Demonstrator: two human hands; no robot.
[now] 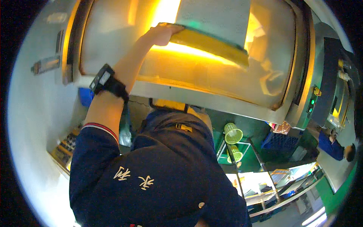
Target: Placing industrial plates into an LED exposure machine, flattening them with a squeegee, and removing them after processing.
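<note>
My left arm stretches up and forward, a black strapped device (107, 83) around its wrist. With closed fingers, my left hand (162, 35) grips the left end of a long yellow bar (211, 45) that has a dark upper edge. The bar slants down to the right, and its right end is blurred. Directly behind it rises a flat grey panel (213, 17); whether the two are joined, I cannot tell. Both are over a large, shiny, framed machine front (227, 85) lit by strong yellow light. My right hand is out of view.
Green-lit buttons (311, 102) sit on the machine's right side. Below it are green baskets (233, 133) and a dark blue crate (280, 140). A wooden box (62, 151) stands at the left wall. Another person (332, 145) in blue is far right.
</note>
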